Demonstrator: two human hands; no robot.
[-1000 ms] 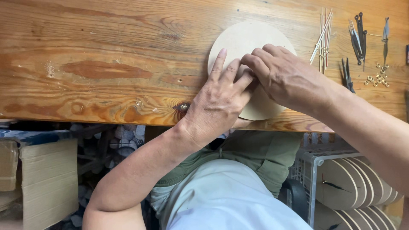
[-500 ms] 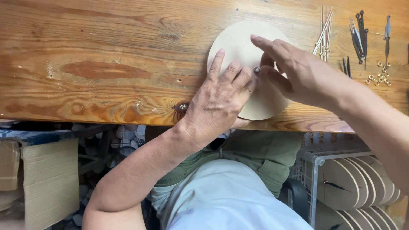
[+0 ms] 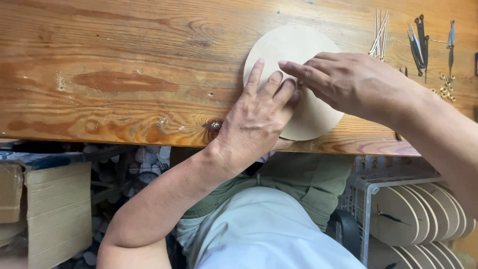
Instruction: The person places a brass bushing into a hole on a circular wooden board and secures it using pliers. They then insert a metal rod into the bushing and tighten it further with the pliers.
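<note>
Head view: a pale round wooden disc (image 3: 294, 65) lies flat on the wooden workbench (image 3: 124, 74), its near rim just short of the bench's near edge, close to the person's body; the left hand (image 3: 259, 119) rests palm-down on the disc's left and near part, fingers spread narrow and flat, gripping nothing, which looks like a way of pinning the disc so it cannot slide or turn; the right hand (image 3: 348, 82) reaches in from the right, its fingers extended and close together, tips meeting the left fingertips near the disc's middle; whether anything small is pinched there I cannot tell, since the fingers hide the spot.

Far right on the bench lie thin pale sticks (image 3: 379, 32), dark metal clock hands (image 3: 419, 42) and small brass rings (image 3: 445, 87), near the right hand but apart from the disc; to the left the bench runs bare and long; below the edge on the right, a wire rack (image 3: 368, 199) holds more discs upright, and cardboard boxes (image 3: 50, 214) sit at near left.
</note>
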